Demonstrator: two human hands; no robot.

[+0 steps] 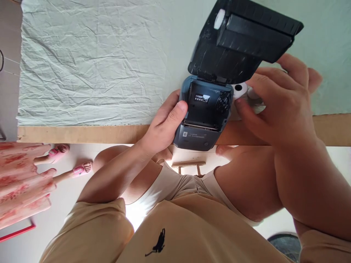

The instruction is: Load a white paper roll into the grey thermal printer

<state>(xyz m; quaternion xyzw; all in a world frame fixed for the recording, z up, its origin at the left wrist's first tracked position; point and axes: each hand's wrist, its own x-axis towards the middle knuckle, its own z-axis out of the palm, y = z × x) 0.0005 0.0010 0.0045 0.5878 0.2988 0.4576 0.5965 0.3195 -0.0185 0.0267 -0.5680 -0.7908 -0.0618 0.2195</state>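
A dark blue handheld label printer (196,137) is tilted over the table's front edge, its black lid (238,44) swung up and open. My left hand (164,126) grips the printer's left side, with the thumb on the rim of the bay. Inside the bay (204,109) are a small white sticker and a black round part at the right. Against the printer's right side, my right hand (285,91) pinches a small white roll (240,89) with a dark centre between thumb and fingers. Another pale rounded thing (253,95) shows partly under that hand.
A wrinkled pale green cloth (95,62) covers the table, whose brown front edge (82,134) runs across the view. Below stands a small wooden stool (189,165). At the left, another person's pink sandals (79,170) and floral skirt (19,179) are visible.
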